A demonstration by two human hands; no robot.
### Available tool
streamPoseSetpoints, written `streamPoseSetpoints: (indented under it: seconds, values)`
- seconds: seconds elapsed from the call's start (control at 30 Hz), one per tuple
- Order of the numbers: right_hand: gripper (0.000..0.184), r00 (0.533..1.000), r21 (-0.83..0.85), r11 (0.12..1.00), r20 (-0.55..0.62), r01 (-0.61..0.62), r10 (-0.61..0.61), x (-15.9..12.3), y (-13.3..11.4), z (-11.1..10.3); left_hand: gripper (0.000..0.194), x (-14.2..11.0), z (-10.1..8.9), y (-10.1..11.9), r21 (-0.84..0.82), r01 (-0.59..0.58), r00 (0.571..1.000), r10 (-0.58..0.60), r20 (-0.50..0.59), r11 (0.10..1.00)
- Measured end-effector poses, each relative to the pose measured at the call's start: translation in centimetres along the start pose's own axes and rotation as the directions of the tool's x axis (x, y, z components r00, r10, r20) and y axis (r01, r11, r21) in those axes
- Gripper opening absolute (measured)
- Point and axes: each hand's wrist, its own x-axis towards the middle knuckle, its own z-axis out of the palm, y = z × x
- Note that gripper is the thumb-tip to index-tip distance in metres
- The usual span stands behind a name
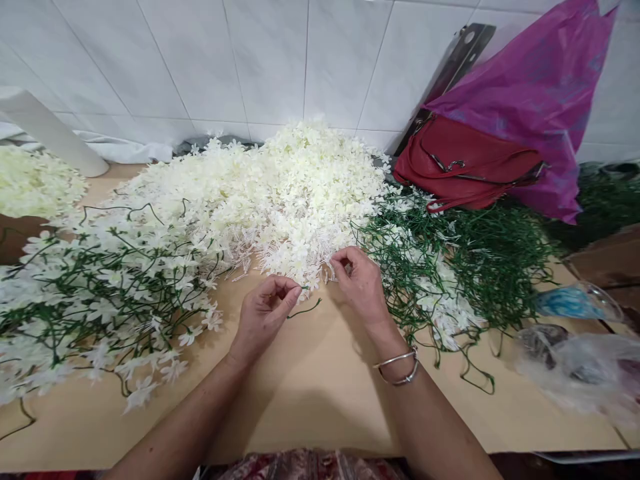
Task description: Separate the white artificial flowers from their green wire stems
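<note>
My left hand (267,313) is closed in a pinch on a thin green plastic stem (306,311), whose curved end sticks out to the right of the fingers. To its right, my right hand (359,280) has thumb and forefinger pressed together at the front edge of a heap of white artificial flowers (300,193). White stalks lie by those fingertips, but what they pinch is too small to make out. Loose green stems (480,260) are heaped beyond the right hand. Left of my left hand lies a pile of white flowers on green stems (120,287).
A red handbag (465,160) and a purple plastic bag (535,100) rest against the tiled wall (270,60). Clear plastic bags (585,367) and a blue-and-white packet (570,301) lie at right. A white roll (55,133) stands back left on the wooden table (310,387).
</note>
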Motion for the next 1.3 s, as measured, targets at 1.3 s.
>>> streamPoseSetpoints:
  seconds: [1.3]
  values:
    - [0.013,0.898,0.431,0.802,0.338,-0.414,0.282,-1.7,-2.6,2.5,0.006,1.6,1.8,0.1,0.126,-0.094,0.951,0.127,-0.283,0.988]
